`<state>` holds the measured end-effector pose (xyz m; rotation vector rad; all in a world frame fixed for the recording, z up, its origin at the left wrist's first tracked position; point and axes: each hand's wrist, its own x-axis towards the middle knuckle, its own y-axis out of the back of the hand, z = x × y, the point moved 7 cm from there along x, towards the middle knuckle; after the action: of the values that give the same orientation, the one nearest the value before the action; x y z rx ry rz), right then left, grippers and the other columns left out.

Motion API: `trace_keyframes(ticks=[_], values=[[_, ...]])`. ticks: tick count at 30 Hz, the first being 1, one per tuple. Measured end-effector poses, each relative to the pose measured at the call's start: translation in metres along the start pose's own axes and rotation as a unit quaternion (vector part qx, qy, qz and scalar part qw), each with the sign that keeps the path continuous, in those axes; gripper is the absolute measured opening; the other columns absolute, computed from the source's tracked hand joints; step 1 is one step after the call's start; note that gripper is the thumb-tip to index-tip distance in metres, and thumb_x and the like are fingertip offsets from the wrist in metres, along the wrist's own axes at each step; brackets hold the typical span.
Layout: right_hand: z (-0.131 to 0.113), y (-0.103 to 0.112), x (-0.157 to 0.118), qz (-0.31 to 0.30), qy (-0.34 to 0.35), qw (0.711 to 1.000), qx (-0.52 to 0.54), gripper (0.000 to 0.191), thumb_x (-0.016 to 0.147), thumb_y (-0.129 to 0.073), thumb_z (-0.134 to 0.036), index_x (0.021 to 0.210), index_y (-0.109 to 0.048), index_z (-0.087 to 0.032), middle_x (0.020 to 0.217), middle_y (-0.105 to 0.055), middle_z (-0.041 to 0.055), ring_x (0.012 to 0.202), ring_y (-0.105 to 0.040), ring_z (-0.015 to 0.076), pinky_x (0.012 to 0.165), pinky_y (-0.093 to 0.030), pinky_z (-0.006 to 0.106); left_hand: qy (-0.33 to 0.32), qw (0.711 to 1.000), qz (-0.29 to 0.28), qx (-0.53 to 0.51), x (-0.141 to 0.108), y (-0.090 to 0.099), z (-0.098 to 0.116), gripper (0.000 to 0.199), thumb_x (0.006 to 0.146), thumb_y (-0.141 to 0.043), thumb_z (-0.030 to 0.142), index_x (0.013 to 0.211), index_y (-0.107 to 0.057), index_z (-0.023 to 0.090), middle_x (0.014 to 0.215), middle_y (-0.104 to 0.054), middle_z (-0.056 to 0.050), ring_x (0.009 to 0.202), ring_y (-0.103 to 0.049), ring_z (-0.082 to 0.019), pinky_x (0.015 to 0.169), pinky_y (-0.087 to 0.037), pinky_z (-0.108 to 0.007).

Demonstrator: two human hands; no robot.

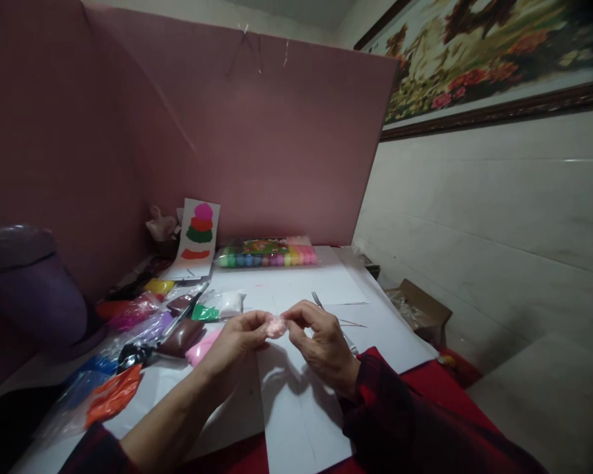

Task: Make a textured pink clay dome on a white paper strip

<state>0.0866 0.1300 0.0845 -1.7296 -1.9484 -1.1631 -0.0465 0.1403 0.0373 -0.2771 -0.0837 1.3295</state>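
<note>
Above the white paper (304,421), a small lump of pale pink modelling clay (275,327) with a bumpy surface is held between my two hands. My left hand (237,339) pinches its left side with thumb and fingers. Bent fingers of my right hand (321,342) grip its right edge; the thumb is slightly apart below. A metal fork (317,301) lies on the paper, partly hidden behind my right hand. Just left of my left wrist is a bag of brighter pink clay (201,347).
Bags of clay lie to the left, including orange clay (113,395), brown clay (180,339) and green clay (206,312). A pack of coloured clay (267,253) and a painted card (196,240) stand at the back. A purple bin (34,296) is far left, a cardboard box (425,309) right.
</note>
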Motion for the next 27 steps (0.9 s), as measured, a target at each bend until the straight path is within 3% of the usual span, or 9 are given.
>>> trace_keyframes(ticks=[5, 9, 11, 15, 21, 24, 27], values=[[0.02, -0.009, -0.002, -0.041, -0.186, 0.967, 0.167, 0.013, 0.082, -0.055, -0.024, 0.08, -0.064, -0.015, 0.067, -0.059, 0.0, 0.053, -0.053, 0.0098, 0.05, -0.044, 0.023, 0.005, 0.996, -0.086, -0.004, -0.009, -0.018, 0.005, 0.015, 0.071, -0.073, 0.024, 0.069, -0.062, 0.014, 0.074, -0.058, -0.002, 0.072, -0.047, -0.013, 0.069, -0.033, -0.024], [0.025, -0.014, -0.002, -0.049, -0.214, 0.944, 0.245, 0.013, 0.08, -0.059, -0.027, 0.08, -0.064, -0.015, 0.064, -0.059, -0.0017, 0.052, -0.054, 0.009, 0.049, -0.045, 0.022, -0.018, 0.986, -0.162, -0.02, -0.016, -0.03, 0.013, 0.012, 0.078, -0.066, 0.02, 0.069, -0.063, 0.013, 0.08, -0.059, -0.005, 0.083, -0.05, -0.016, 0.077, -0.035, -0.026], [0.027, -0.015, -0.001, -0.043, -0.215, 0.937, 0.271, 0.014, 0.078, -0.062, -0.028, 0.081, -0.063, -0.015, 0.064, -0.06, -0.0019, 0.051, -0.053, 0.0088, 0.047, -0.045, 0.022, -0.026, 0.989, -0.141, -0.029, -0.012, -0.025, 0.013, 0.01, 0.077, -0.066, 0.019, 0.07, -0.065, 0.012, 0.08, -0.059, -0.005, 0.083, -0.05, -0.015, 0.077, -0.036, -0.025], [0.03, -0.016, 0.0, -0.024, -0.225, 0.928, 0.297, 0.017, 0.074, -0.068, -0.031, 0.078, -0.06, -0.016, 0.064, -0.059, -0.003, 0.047, -0.052, 0.0078, 0.042, -0.043, 0.021, 0.007, 0.995, -0.046, -0.089, -0.003, -0.008, 0.003, 0.014, 0.071, -0.073, 0.017, 0.082, -0.067, 0.011, 0.08, -0.057, -0.003, 0.07, -0.046, -0.01, 0.065, -0.036, -0.02], [0.039, -0.019, -0.002, -0.004, -0.244, 0.929, 0.277, 0.018, 0.073, -0.069, -0.029, 0.072, -0.056, -0.016, 0.061, -0.055, -0.0047, 0.045, -0.051, 0.0078, 0.039, -0.042, 0.02, 0.033, 0.982, -0.041, -0.184, -0.009, -0.016, 0.001, 0.022, 0.068, -0.075, 0.014, 0.086, -0.061, 0.012, 0.068, -0.05, 0.003, 0.056, -0.041, -0.004, 0.054, -0.033, -0.017], [0.042, -0.014, -0.003, -0.001, -0.223, 0.947, 0.23, 0.016, 0.082, -0.061, -0.032, 0.079, -0.059, -0.016, 0.063, -0.054, -0.0036, 0.047, -0.049, 0.0077, 0.042, -0.044, 0.021, 0.025, 0.984, 0.009, -0.174, -0.01, -0.012, 0.004, 0.04, 0.067, -0.076, 0.013, 0.101, -0.056, 0.016, 0.068, -0.056, 0.003, 0.055, -0.045, -0.005, 0.052, -0.03, -0.017], [0.036, 0.0, -0.002, 0.033, -0.159, 0.973, 0.166, 0.026, 0.092, -0.046, -0.038, 0.098, -0.061, -0.018, 0.081, -0.059, 0.0024, 0.06, -0.055, 0.0105, 0.052, -0.05, 0.024, -0.008, 0.991, 0.089, -0.098, -0.009, 0.0, 0.01, 0.048, 0.069, -0.075, 0.018, 0.112, -0.052, 0.016, 0.085, -0.068, -0.005, 0.07, -0.055, -0.01, 0.06, -0.036, -0.021]])
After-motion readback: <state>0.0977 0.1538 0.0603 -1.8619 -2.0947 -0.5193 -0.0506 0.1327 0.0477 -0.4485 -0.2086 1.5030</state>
